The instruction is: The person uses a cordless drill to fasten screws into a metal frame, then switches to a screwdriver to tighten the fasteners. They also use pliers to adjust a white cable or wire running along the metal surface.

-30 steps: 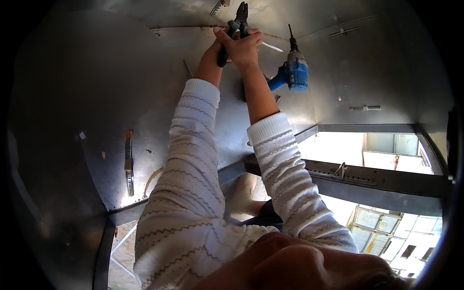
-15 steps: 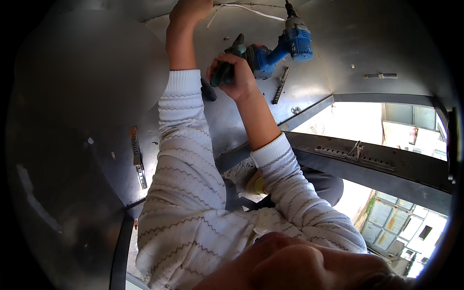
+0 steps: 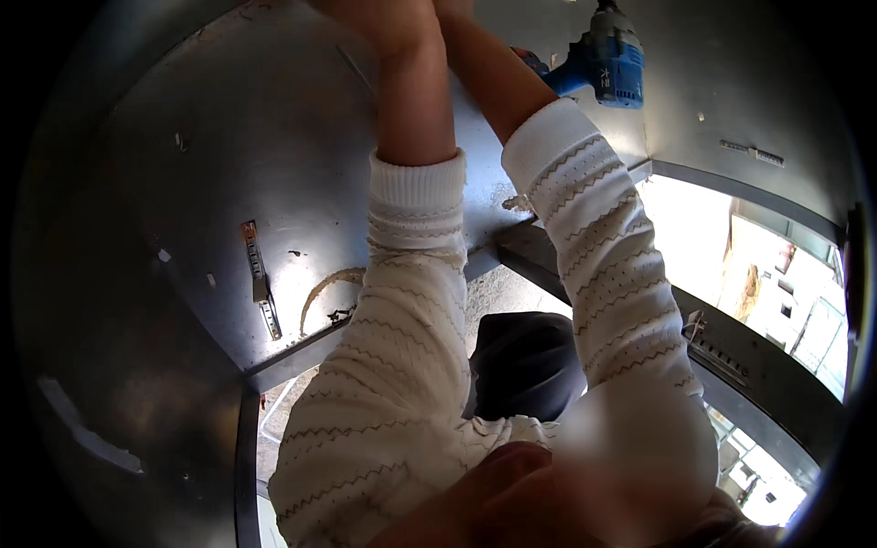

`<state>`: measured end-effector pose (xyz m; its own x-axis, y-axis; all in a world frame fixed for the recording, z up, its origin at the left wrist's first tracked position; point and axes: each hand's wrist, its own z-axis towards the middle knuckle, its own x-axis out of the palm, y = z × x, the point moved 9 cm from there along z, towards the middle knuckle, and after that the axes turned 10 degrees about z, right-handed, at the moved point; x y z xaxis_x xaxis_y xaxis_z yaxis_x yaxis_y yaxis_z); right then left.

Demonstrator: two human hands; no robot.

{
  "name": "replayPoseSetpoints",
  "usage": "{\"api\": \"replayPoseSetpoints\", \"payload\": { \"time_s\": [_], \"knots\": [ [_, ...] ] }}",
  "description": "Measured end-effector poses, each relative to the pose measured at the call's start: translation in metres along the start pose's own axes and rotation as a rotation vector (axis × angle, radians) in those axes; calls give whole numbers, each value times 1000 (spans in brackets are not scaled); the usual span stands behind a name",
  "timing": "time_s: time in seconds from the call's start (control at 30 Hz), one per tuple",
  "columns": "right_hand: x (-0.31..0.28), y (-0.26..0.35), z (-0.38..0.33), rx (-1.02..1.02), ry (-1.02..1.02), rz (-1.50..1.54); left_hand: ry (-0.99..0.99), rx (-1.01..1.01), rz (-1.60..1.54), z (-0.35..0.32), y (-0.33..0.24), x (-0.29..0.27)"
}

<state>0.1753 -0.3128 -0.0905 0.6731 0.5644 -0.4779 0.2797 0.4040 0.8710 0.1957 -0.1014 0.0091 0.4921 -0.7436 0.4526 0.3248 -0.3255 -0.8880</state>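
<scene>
My left hand (image 3: 376, 16) reaches up to the top edge of the view, where its fingers are cut off. Close beside it, my right hand (image 3: 454, 7) shows only a small part, and its fingers are out of sight. What either hand holds cannot be made out. To the right of my right forearm lies a blue cordless drill (image 3: 618, 68) with a grey front end, on the bare sheet-metal surface (image 3: 247, 146). My right forearm partly hides its handle.
A slotted metal strip (image 3: 258, 279) is fixed at the left, and another slotted strip (image 3: 752, 153) at the right. A dark metal crossbar (image 3: 776, 352) runs along the right side, with bright openings around it. A brown curved band (image 3: 315, 290) lies near the left lower edge.
My right hand has moved up and left, beside my left hand, and the dark tool it held is out of view. My left arm sits further right. The view has shifted.
</scene>
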Motion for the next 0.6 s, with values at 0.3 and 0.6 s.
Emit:
{"api": "replayPoseSetpoints", "payload": {
  "time_s": [0.3,0.6],
  "knots": [
    [49,-66,2,607,265,654,1015,177,1499,-14,18,5],
    [54,14,-97,642,258,875,1409,-45,2464,15,19,-172]
  ]
}}
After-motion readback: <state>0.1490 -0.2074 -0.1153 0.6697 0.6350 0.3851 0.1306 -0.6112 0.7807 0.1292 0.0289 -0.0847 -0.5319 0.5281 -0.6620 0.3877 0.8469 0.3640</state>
